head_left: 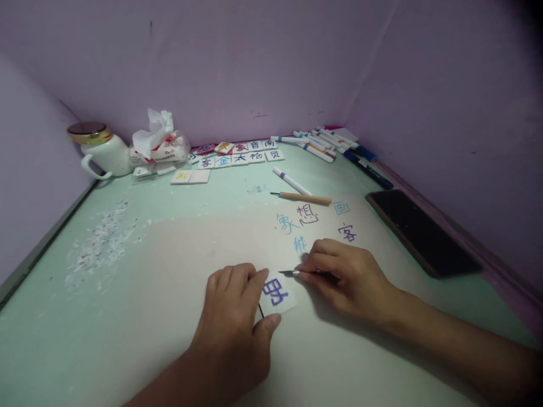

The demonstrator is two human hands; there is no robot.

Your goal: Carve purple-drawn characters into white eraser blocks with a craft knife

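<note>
A small white square tile (289, 304) with a purple character drawn on it lies on the pale sheet in front of me. My left hand (237, 316) grips the tile at its left side, with fingers along the upper edge and the thumb at the lower one. In my right hand (343, 277) is a craft knife (288, 273), pinched near its metal collar. Its blade points left and is at the tile's upper right edge; whether it touches cannot be made out. Most of the knife's handle is hidden by my fingers.
Beyond my hands lie a wooden-handled carving tool (305, 198) and a white marker (292, 181). Lettered tiles (240, 159), more markers (318, 148), a tissue pack (159, 150) and a lidded mug (104, 155) line the back. A phone (419, 232) is at right, white shavings (104, 237) at left.
</note>
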